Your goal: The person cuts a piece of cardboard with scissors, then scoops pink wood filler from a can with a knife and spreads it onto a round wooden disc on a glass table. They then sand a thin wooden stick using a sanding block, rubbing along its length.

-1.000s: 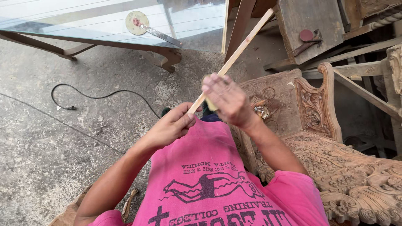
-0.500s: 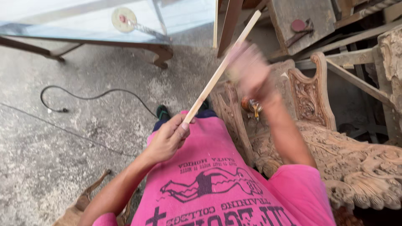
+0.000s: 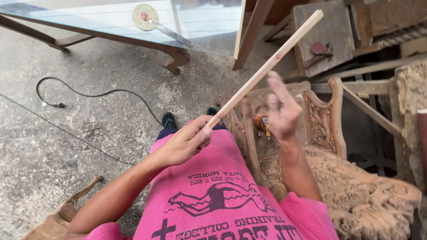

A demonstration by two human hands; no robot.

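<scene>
Left hand point(image 3: 187, 142) pinching strip point(image 3: 267, 66) at low end, strip slanting up and away past carved chair point(image 3: 324, 129). Right hand point(image 3: 282, 111) now off strip, fingers spread and blurred (a second ago it sat on wood). I read that as one rubbing pass done, grip loosened. Cable point(image 3: 98, 94) on floor, glass counter point(image 3: 111, 22) beyond.

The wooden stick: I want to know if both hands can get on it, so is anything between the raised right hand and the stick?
Nothing visible is. The left hand holds the lower end of the wooden stick, which slants up to the right. The right hand is open beside the shaft, with only air showing between them; the carved wooden chair lies below.
</scene>
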